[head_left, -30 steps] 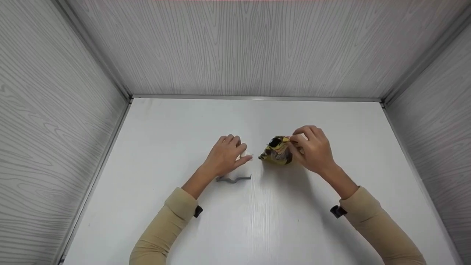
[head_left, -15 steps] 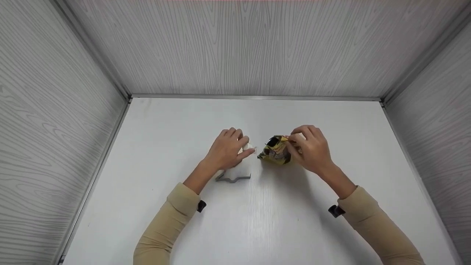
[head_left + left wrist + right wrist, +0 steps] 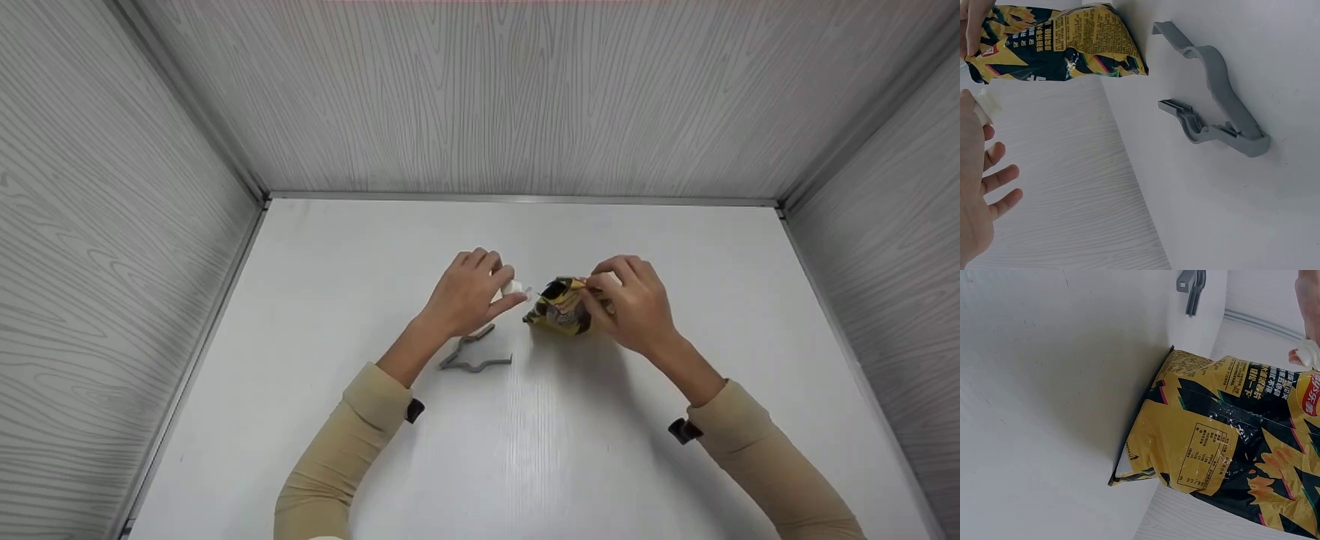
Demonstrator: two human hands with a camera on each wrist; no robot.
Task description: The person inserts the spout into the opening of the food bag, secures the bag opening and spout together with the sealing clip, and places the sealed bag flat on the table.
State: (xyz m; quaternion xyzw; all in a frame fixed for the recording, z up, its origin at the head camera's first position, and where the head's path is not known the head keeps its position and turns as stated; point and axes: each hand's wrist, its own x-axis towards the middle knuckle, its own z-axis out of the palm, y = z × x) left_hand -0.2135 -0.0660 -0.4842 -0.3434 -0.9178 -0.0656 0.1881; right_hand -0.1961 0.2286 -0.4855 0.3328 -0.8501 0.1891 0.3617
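A black-and-yellow snack bag [image 3: 564,313] with printed text stands on the white table, its dark top side facing my left hand. My right hand [image 3: 639,309] pinches the bag's upper edge between thumb and fingers. Just left of the bag, my left hand [image 3: 466,297] pinches a small white object [image 3: 513,288] with a translucent tip, held close to the bag's top. Its kind cannot be told; the right wrist view shows it as a rounded white piece [image 3: 1309,354]. Below the left hand lies a grey plastic bag clip [image 3: 1224,90], its two arms spread apart.
The white table [image 3: 465,450] is enclosed by grey wood-grain panels [image 3: 480,97] at the back and both sides. A metal strip [image 3: 420,197] runs along its back edge. The clip lies between the two forearms, nearer the left one.
My left hand has moved up and to the right with the white object, closer to the bag, uncovering more of the clip. The right hand and bag have shifted very slightly left.
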